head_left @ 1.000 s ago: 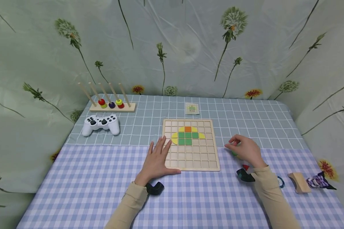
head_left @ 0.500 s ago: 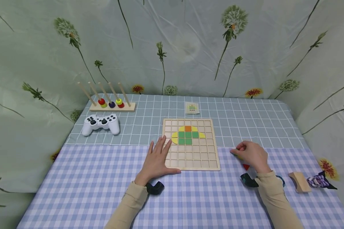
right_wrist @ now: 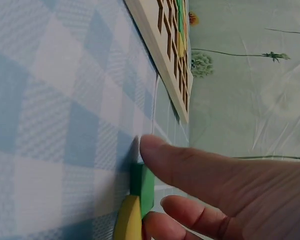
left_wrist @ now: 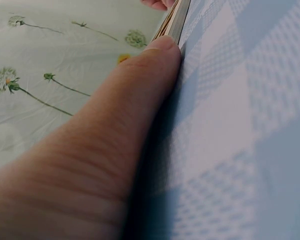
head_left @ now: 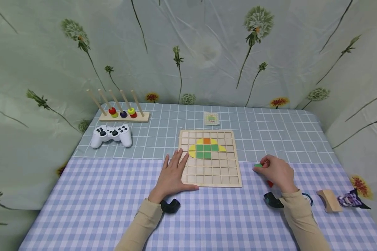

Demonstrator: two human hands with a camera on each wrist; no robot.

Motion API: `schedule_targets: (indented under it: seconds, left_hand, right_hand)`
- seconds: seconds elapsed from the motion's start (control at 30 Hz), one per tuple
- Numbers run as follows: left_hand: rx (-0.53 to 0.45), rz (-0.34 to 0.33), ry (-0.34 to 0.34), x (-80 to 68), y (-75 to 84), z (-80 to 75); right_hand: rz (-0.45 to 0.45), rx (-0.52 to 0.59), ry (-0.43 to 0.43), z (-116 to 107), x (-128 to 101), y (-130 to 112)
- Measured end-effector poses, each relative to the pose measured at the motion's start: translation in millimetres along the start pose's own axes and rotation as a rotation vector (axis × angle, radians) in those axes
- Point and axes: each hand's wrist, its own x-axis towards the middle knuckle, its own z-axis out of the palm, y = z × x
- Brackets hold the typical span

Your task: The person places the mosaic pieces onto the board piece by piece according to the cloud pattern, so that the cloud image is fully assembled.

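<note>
Lying nearest on the blue-and-white checked tablecloth (head_left: pixel 106 209): two beige sleeves, a black wrist mount under each.

Left hand (head_left: pixel 172 176): flat, fingers straight and spread, resting on the near-left corner of the wooden grid board (head_left: pixel 221 174); thumb pressed along the board's near edge (confirmed in the left wrist view).

Right hand (head_left: pixel 276 171): fingers curled, pinching a small green tile (head_left: pixel 258 166) just right of the board, low over the cloth. A yellow piece (right_wrist: pixel 128 220) sits touching the green tile at the fingertips (seen only in the right wrist view). A red piece (head_left: pixel 270 183) lies partly hidden under the hand.

Near right: a curved wooden block (head_left: pixel 329 200) and a purple-and-black patterned object (head_left: pixel 352 199), type unclear.

Board, farther half: green, yellow and orange tiles set in a mushroom-like figure (head_left: pixel 206 148).

Far side, on the grey grid cloth: small pattern card (head_left: pixel 211 118) beyond the board; white game controller (head_left: pixel 111 135) at left; behind it a wooden peg rack (head_left: pixel 124 116) bearing coloured beads.
</note>
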Motion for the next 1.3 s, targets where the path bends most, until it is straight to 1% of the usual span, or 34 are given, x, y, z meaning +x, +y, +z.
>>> schedule_targets:
  seconds: [0.27,0.43,0.57,0.67,0.73,0.87,1.1,1.3]
  left_hand:
    - [0.006,-0.015,-0.026,0.4,-0.6,0.0]
    - [0.010,-0.014,-0.018,0.4,-0.8,0.1]
    - [-0.002,0.001,0.007,0.2,-1.0,0.8]
    - [-0.013,0.011,0.017,0.0,-0.6,1.0]
    - [-0.012,0.013,0.016,0.0,-0.1,0.9]
    - [-0.002,0.006,0.007,0.2,0.3,0.1]
    - [0.005,-0.008,-0.013,0.1,0.7,-1.3]
    - [0.003,-0.009,-0.016,0.1,0.6,-0.5]
  right_hand:
    - [-0.009,-0.009,0.000,-0.7,-2.9,4.7]
    - [-0.029,0.016,-0.012,1.0,-1.5,2.1]
    - [-0.038,0.081,-0.091,4.2,1.1,-1.9]
    - [-0.025,0.119,-0.146,5.9,1.7,-3.8]
    - [-0.023,0.127,-0.158,6.1,1.1,-4.8]
    - [-0.040,0.125,-0.148,6.4,0.3,-6.0]
    - [-0.135,0.167,-0.110,8.2,2.7,-8.2]
    - [-0.191,0.199,-0.044,13.4,10.9,-15.4]
